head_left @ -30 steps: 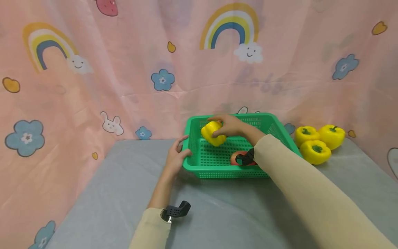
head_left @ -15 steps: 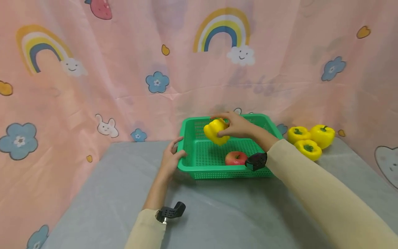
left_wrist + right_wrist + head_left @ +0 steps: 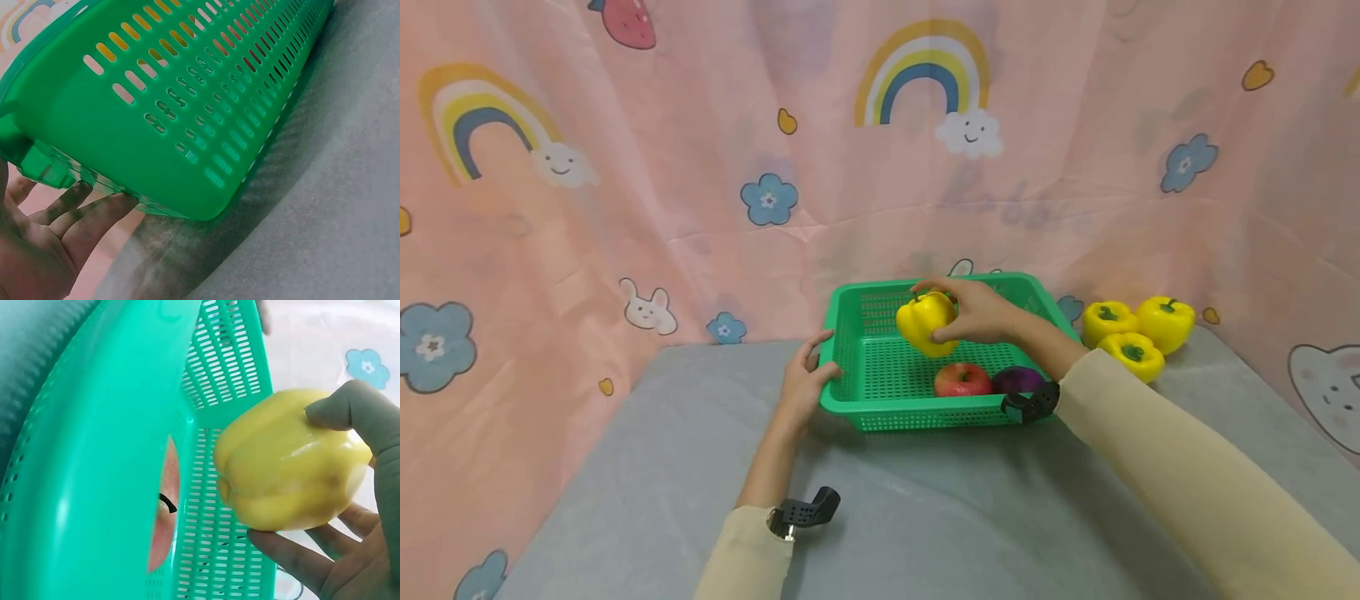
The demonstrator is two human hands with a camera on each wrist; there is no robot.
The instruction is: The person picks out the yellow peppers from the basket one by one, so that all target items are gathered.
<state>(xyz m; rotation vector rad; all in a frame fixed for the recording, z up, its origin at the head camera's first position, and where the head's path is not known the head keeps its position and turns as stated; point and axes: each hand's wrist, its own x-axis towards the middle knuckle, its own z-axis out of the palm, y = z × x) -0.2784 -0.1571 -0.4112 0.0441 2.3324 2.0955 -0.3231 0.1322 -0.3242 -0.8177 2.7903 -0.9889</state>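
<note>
A yellow bell pepper is in my right hand, held between thumb and fingers inside the green plastic basket. Its stem points up in the head view. In the right wrist view the pepper is above the slotted basket floor, thumb on one side and fingers on the other. My left hand grips the basket's left rim, thumb over the edge; the left wrist view shows its fingers against the outer wall. A red apple and a dark purple, rounded item lie along the basket's near side.
Three more yellow bell peppers stand grouped on the grey-covered table, just right of the basket. Behind the table hangs a pink curtain printed with rainbows and flowers. Black wrist devices sit at both cuffs.
My right hand has moved the pepper rightward within the basket and tilted it stem up. The apple shows more fully, and the purple item has come into sight. The left hand keeps its grip.
</note>
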